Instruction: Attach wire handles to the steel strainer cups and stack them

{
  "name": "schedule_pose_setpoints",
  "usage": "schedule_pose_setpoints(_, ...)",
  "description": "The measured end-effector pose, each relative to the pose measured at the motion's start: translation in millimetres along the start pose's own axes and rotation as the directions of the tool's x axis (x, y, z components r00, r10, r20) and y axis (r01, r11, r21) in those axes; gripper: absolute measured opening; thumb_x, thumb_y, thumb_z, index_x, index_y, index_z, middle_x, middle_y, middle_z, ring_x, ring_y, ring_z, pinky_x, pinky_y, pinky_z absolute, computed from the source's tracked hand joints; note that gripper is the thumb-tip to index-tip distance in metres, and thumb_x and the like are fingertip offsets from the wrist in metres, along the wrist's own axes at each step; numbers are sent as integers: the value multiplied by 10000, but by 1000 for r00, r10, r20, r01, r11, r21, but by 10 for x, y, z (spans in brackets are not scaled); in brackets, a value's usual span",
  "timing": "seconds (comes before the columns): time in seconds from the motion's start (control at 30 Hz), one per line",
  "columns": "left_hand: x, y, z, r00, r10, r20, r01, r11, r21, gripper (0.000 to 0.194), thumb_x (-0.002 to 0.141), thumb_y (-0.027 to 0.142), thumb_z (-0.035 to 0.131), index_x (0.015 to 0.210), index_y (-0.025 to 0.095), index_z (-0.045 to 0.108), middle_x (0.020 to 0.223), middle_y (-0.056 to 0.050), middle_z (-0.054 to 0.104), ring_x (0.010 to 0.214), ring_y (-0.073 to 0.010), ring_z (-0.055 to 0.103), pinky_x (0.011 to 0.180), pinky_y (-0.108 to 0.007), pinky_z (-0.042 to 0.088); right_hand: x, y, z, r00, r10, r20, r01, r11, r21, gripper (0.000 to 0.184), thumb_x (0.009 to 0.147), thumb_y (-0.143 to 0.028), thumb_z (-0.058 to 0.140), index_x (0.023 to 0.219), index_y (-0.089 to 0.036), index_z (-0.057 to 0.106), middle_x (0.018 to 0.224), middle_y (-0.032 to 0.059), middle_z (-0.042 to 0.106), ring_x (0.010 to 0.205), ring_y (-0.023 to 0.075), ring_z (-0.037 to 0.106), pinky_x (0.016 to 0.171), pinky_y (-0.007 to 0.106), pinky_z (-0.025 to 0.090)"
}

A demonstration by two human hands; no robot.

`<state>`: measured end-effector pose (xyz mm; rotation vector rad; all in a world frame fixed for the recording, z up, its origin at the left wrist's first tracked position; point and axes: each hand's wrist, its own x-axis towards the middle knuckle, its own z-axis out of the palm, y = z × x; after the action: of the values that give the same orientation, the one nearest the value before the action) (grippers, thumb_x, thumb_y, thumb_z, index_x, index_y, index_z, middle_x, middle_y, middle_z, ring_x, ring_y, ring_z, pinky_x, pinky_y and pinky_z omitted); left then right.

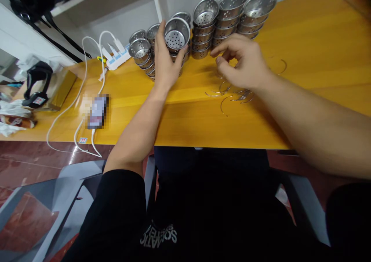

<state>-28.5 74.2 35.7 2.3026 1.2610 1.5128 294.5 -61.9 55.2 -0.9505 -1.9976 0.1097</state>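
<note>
My left hand [165, 63] is wrapped around a small perforated metal strainer cup [176, 36], tilted so its holed bottom faces me. My right hand [243, 63] hovers just above a loose pile of thin wire rings [232, 94] on the yellow wooden table [203, 119]. Its fingers are curled in a pinch; whether they hold a wire I cannot make out. Stacks of the same metal cups [228, 18] stand behind both hands.
More cup stacks [142, 53] lean at the back left. A white power strip [116, 55] with cables, a phone [97, 111], a gold box [59, 88] and black headphones [36, 86] sit at the left. The table's front edge is near my lap.
</note>
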Motion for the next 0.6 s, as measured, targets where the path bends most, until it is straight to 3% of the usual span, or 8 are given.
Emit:
schedule_pose_setpoints(0.1,46,-198,62,994,8,113,-12,999,31,1232,1113,961,703,2034,514,18,2093,162,468,2041,-145,-1,1721,-617,47,3,-37,-16,1000,-14,-1,14,1000,23,179,1235,-311,819,1395,-301,899,1287,122,877,1032,296,849,978,521,807)
schedule_pose_setpoints(0.17,52,-289,88,992,46,117,-47,999,6,1204,1102,975,716,2026,546,74,2077,167,490,2034,-177,9,1706,-601,67,6,-62,-26,1000,-19,-6,19,999,42,164,1230,-347,820,1367,-308,900,1260,123,880,1018,308,846,964,534,803)
schedule_pose_setpoints(0.27,43,-405,156,994,107,19,-107,994,-23,1166,1020,1215,476,1927,496,342,2005,55,550,1916,-290,223,1682,-594,145,9,-96,-30,1000,15,12,-16,998,60,178,1235,-468,831,1332,-336,902,1237,131,894,1035,345,850,996,579,807)
schedule_pose_setpoints(0.33,31,-439,194,992,123,-41,-124,992,-26,1186,979,1275,310,1849,480,441,1905,5,620,1813,-305,346,1660,-591,208,6,-110,-22,999,44,26,-45,997,62,243,1237,-557,830,1334,-348,904,1234,133,905,1042,365,856,1035,609,808)
schedule_pose_setpoints(0.4,14,-412,202,988,117,-98,-119,993,-16,1122,1018,1220,323,1893,520,375,1915,28,618,1834,-286,356,1636,-587,243,0,-114,-8,998,62,30,-64,996,65,304,1233,-613,827,1343,-343,912,1246,131,920,1025,368,864,1057,620,806)
schedule_pose_setpoints(0.47,-4,-333,175,988,82,-132,-82,997,7,1127,1042,1159,396,1975,563,182,2014,83,533,1925,-245,280,1624,-576,245,-8,-105,11,997,74,31,-76,994,72,344,1233,-642,827,1355,-334,921,1265,129,934,1014,364,872,1067,614,805)
schedule_pose_setpoints(0.53,-22,-238,134,989,37,-141,-34,999,19,1255,1006,1211,362,2001,522,29,2083,91,450,1966,-219,213,1639,-560,218,-12,-86,30,996,79,31,-81,993,86,361,1231,-649,833,1364,-327,926,1275,125,946,1006,357,877,1053,599,806)
schedule_pose_setpoints(0.6,-37,-163,100,989,21,-144,-20,1000,6,1322,968,1273,265,1991,471,24,2097,68,436,1956,-216,209,1654,-541,193,-14,-62,46,996,80,30,-82,992,96,355,1229,-632,841,1376,-322,933,1267,119,956,996,348,882,1018,576,806)
